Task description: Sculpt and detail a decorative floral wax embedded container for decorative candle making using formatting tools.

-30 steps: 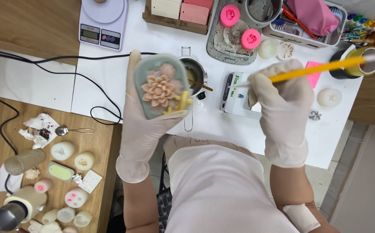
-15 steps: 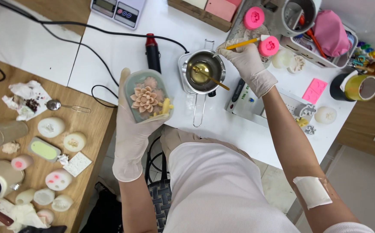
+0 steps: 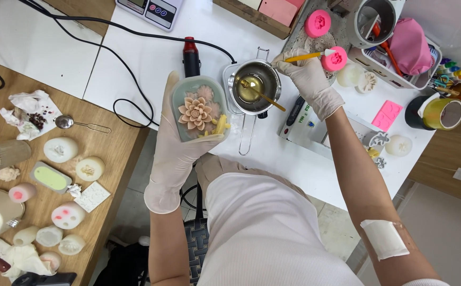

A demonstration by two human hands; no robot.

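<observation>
My left hand (image 3: pixel 173 153), in a white glove, holds up a pale green oval slab (image 3: pixel 198 108) with beige flowers on it, the largest in the middle and small yellow pieces at its lower right. My right hand (image 3: pixel 310 79), also gloved, grips a yellow-handled brush (image 3: pixel 306 56) just right of a small metal melting pot (image 3: pixel 256 85). The pot holds yellowish liquid and a gold spoon (image 3: pixel 262 94). The brush tip points toward a pink round mold (image 3: pixel 334 58).
A white table (image 3: pixel 151 63) carries a scale (image 3: pixel 153 9), a black cord, a black-and-red tool (image 3: pixel 190 55), a pink mold (image 3: pixel 317 22), a white organizer (image 3: pixel 395 37), a tape roll (image 3: pixel 442 113) and a thermometer (image 3: pixel 299 114). The wooden table (image 3: pixel 108 143) at left holds several small molded pieces.
My right hand drew the brush back from the pink mold toward the pot's right side. The view shifted closer; my left hand still holds the slab up.
</observation>
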